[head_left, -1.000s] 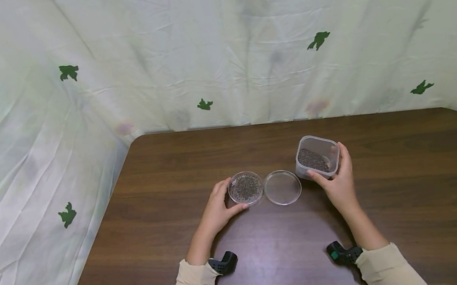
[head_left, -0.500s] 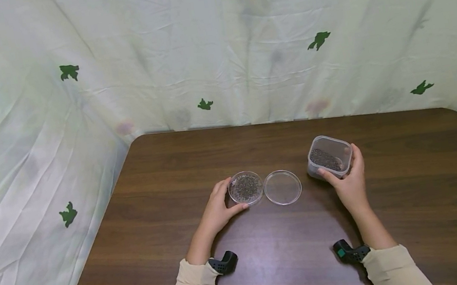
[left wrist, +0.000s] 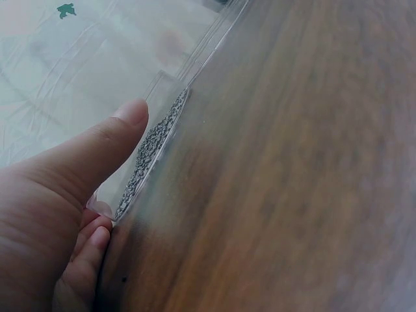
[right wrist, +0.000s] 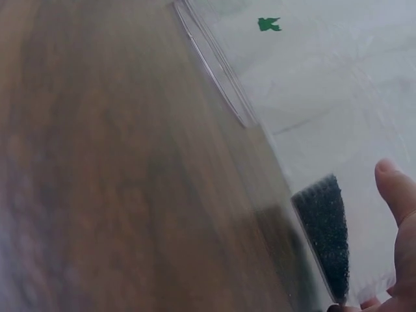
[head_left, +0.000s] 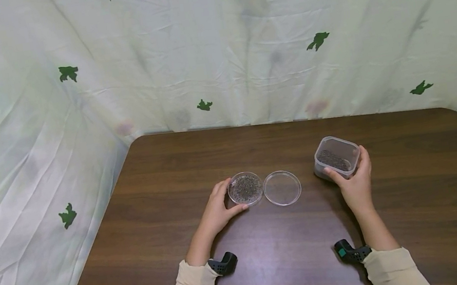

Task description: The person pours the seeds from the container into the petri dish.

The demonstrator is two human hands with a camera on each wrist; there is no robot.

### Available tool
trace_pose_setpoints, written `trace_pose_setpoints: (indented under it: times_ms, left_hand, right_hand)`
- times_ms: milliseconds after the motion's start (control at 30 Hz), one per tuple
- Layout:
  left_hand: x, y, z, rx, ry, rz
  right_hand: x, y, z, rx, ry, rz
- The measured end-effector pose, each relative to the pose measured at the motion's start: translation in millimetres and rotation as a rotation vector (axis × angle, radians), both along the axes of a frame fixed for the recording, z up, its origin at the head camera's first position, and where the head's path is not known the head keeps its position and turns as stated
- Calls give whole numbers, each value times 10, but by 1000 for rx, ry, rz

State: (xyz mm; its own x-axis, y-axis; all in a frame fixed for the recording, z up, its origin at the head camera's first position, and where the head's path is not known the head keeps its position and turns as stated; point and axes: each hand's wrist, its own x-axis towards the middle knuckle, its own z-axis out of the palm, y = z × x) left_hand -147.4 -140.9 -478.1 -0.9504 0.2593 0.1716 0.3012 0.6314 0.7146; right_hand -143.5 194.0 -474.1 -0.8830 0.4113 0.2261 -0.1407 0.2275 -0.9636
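Head view: over on the desk [head_left: 272, 259], the left hand [head_left: 216, 213] pinches a round dish [head_left: 243, 174] of dark grains [head_left: 246, 187]; the right hand [head_left: 356, 188] grips a tub [head_left: 321, 172]. Left wrist: thumb beside the dish. Right wrist: grains slope inside the tub.

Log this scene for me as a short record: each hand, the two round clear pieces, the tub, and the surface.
Left hand: curled round the filled dish
Filled dish: clear, round, holding dark grains
Second round piece: clear, shallow, right of the filled dish; dish or lid, cannot tell
Right hand: grips the tub
Tub: translucent, uncovered, rounded corners, dark grains inside
Surface: brown wood-grain table
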Motion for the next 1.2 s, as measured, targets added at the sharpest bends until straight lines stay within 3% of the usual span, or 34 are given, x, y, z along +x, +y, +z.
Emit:
trace_pose_setpoints:
  times_ms: [533, 733, 967, 1200]
  left_hand:
    - [4, -9, -7, -9, -10, 10]
    - [2, -6, -5, -3, -2, 10]
    - [-1, -6, -18, -4, 10, 3]
    - [-8, 6, -15, -1, 15, 1]
  right_hand:
    - [24, 2, -3, 37, -6, -29]
    - [16, 21, -19, -10, 13, -8]
    - [63, 3, 27, -34, -56, -50]
    - [107, -33, 138, -83, 124, -39]
